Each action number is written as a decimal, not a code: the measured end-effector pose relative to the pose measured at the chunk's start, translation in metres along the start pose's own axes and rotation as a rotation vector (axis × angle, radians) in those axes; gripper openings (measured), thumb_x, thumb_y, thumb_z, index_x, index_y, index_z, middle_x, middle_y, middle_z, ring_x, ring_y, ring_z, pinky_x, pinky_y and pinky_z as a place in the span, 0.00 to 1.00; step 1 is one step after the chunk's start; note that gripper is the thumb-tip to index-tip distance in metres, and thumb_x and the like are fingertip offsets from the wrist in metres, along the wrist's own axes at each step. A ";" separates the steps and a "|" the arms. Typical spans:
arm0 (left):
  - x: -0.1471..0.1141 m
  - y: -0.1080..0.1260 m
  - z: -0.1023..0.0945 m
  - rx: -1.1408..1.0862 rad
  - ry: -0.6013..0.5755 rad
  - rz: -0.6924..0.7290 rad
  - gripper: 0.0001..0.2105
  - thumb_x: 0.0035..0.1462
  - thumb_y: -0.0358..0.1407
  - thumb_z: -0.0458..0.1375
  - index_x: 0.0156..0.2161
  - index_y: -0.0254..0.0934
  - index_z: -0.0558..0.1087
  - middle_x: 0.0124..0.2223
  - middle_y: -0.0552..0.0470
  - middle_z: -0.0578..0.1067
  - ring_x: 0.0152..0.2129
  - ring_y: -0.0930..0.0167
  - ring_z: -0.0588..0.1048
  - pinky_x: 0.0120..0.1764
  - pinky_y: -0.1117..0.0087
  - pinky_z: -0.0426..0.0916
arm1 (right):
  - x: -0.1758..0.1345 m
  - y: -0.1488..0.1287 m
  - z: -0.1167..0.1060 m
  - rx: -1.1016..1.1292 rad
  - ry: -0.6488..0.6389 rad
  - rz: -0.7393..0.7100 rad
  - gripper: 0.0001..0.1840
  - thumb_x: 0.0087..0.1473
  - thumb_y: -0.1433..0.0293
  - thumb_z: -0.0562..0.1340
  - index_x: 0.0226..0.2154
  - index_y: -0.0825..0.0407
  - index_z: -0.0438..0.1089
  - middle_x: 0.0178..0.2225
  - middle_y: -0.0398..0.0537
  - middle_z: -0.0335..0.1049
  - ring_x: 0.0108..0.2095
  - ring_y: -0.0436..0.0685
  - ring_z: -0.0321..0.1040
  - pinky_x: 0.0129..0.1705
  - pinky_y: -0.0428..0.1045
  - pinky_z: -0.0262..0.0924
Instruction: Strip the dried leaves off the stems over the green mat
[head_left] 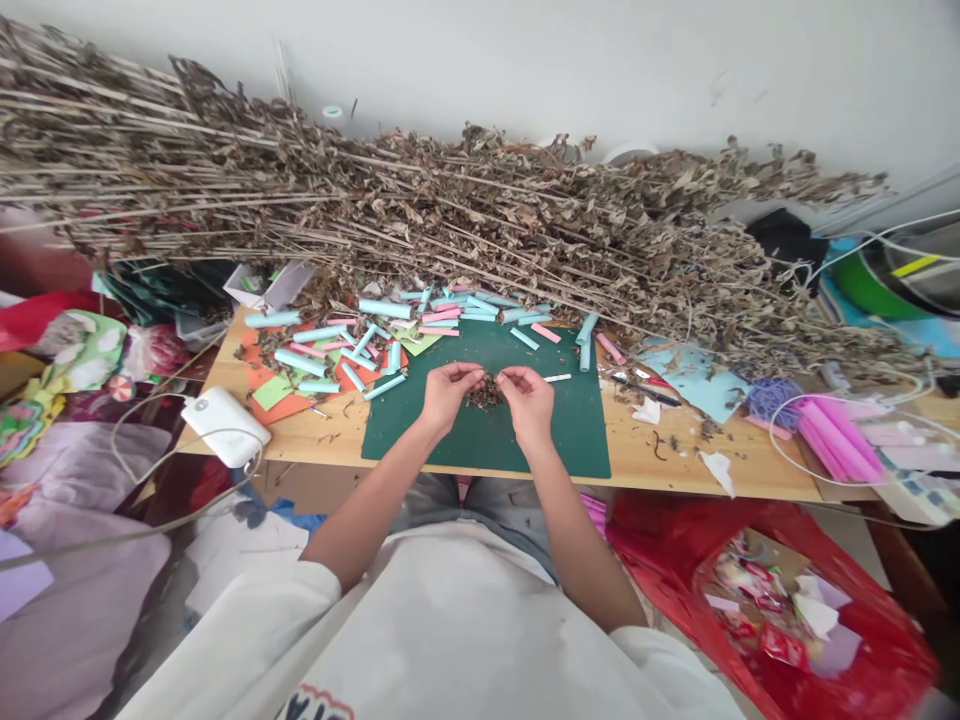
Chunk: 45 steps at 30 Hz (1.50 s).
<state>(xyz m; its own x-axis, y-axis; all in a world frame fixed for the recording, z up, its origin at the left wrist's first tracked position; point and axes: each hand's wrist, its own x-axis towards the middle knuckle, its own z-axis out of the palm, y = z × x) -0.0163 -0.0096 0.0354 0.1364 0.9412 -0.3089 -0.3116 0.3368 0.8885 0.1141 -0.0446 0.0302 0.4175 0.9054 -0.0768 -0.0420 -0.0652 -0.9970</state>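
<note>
My left hand (448, 395) and my right hand (529, 400) face each other over the green cutting mat (405, 430). Both are closed in a pinch on dried leaves (484, 392), crumbled bits of which lie in a small heap between and below the fingertips. A thin white stick (557, 378) rests on the mat just right of my right hand. Beyond my hands, blue paper rolls (384, 308) and pink paper rolls (546, 332) are scattered over the mat's far edge and the wooden table.
A great pile of dried stalks (450, 200) spans the back. On the left are a white power bank (225, 425) with a cable and orange paper (279, 412). To the right lie a black pen (651, 390), purple yarn (776, 398) and pink paper (838, 438). A red bag (675, 560) hangs below.
</note>
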 end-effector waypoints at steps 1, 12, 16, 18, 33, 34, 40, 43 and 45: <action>0.000 0.000 -0.001 -0.024 0.012 -0.010 0.17 0.36 0.40 0.72 0.32 0.31 0.78 0.28 0.50 0.78 0.25 0.74 0.75 0.36 0.71 0.70 | 0.000 0.001 -0.003 -0.078 -0.014 -0.051 0.10 0.45 0.63 0.65 0.30 0.52 0.71 0.26 0.44 0.72 0.27 0.52 0.69 0.34 0.49 0.66; 0.003 -0.004 0.000 0.031 -0.068 -0.070 0.18 0.35 0.41 0.73 0.32 0.30 0.79 0.29 0.49 0.79 0.27 0.72 0.76 0.40 0.66 0.73 | -0.001 -0.006 -0.008 -0.279 -0.200 -0.243 0.12 0.51 0.65 0.64 0.38 0.50 0.77 0.36 0.48 0.76 0.34 0.54 0.74 0.38 0.50 0.71; 0.004 -0.001 -0.005 0.069 -0.184 -0.105 0.20 0.36 0.41 0.73 0.35 0.30 0.79 0.32 0.46 0.80 0.29 0.70 0.77 0.41 0.65 0.73 | 0.000 -0.010 -0.011 -0.391 -0.146 -0.331 0.08 0.53 0.66 0.63 0.32 0.50 0.78 0.33 0.48 0.78 0.32 0.55 0.73 0.36 0.50 0.69; 0.004 0.000 -0.007 0.165 -0.188 -0.072 0.19 0.40 0.40 0.71 0.36 0.30 0.79 0.33 0.46 0.80 0.29 0.69 0.77 0.40 0.65 0.73 | 0.000 -0.011 -0.012 -0.446 -0.133 -0.365 0.08 0.54 0.67 0.61 0.31 0.51 0.77 0.32 0.48 0.77 0.31 0.54 0.73 0.35 0.50 0.68; 0.000 0.009 -0.004 0.796 -0.196 0.271 0.07 0.57 0.32 0.56 0.36 0.34 0.78 0.29 0.52 0.78 0.24 0.74 0.73 0.31 0.75 0.66 | 0.008 0.005 -0.011 -0.189 -0.198 0.005 0.12 0.50 0.61 0.60 0.29 0.52 0.71 0.23 0.45 0.71 0.24 0.54 0.66 0.30 0.49 0.63; 0.002 0.009 -0.006 0.756 -0.185 0.256 0.07 0.56 0.33 0.57 0.36 0.34 0.78 0.29 0.52 0.78 0.23 0.74 0.73 0.30 0.75 0.66 | 0.009 0.006 -0.012 -0.185 -0.175 -0.008 0.12 0.49 0.61 0.60 0.29 0.52 0.71 0.24 0.46 0.73 0.26 0.55 0.68 0.32 0.50 0.65; 0.005 0.011 -0.009 0.649 -0.161 0.152 0.09 0.54 0.36 0.58 0.35 0.33 0.78 0.24 0.53 0.75 0.17 0.76 0.69 0.24 0.76 0.64 | 0.003 0.005 -0.017 -0.538 -0.151 -0.299 0.14 0.56 0.65 0.57 0.37 0.51 0.76 0.38 0.52 0.78 0.38 0.59 0.74 0.45 0.54 0.67; 0.005 0.008 -0.006 0.611 -0.178 0.134 0.09 0.53 0.36 0.59 0.35 0.33 0.78 0.24 0.54 0.74 0.16 0.76 0.68 0.23 0.76 0.63 | -0.002 0.004 -0.014 -0.519 -0.169 -0.341 0.14 0.56 0.65 0.58 0.43 0.51 0.75 0.40 0.52 0.78 0.37 0.57 0.74 0.43 0.52 0.68; 0.005 0.006 -0.004 0.527 -0.183 0.103 0.09 0.52 0.36 0.60 0.36 0.33 0.78 0.25 0.53 0.75 0.17 0.76 0.68 0.24 0.76 0.64 | -0.004 0.003 -0.012 -0.506 -0.153 -0.360 0.13 0.56 0.65 0.59 0.41 0.50 0.76 0.39 0.51 0.78 0.36 0.56 0.74 0.43 0.52 0.68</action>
<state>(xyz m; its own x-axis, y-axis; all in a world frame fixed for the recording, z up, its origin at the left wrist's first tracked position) -0.0214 -0.0025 0.0372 0.3059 0.9331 -0.1891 0.1731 0.1408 0.9748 0.1230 -0.0533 0.0277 0.1897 0.9547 0.2292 0.5258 0.0984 -0.8449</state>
